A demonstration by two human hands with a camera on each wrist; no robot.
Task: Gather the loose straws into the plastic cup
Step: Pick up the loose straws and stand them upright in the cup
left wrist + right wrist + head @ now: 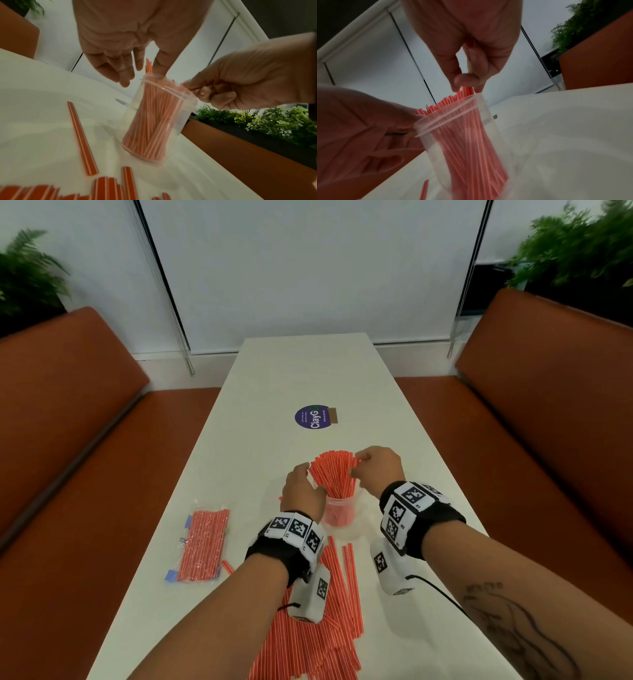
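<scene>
A clear plastic cup (339, 511) stands on the white table (301, 371), packed with red-and-white straws (334, 474) that fan out above its rim. My left hand (301, 489) lies against the left side of the bundle with relaxed, straight fingers; in the left wrist view this left hand (142, 77) hovers at the cup (154, 121) rim. My right hand (356, 465) pinches the straw tips on the right side, and the right wrist view shows that right hand (467, 85) closed on the tips above the cup (471, 148). Several loose straws (315, 628) lie in a pile under my left forearm.
A plastic packet of straws (203, 546) lies at the table's left edge. A purple round sticker (313, 417) sits on the tabletop beyond the cup. Orange benches (68, 422) flank the table on both sides, with plants (575, 248) behind them.
</scene>
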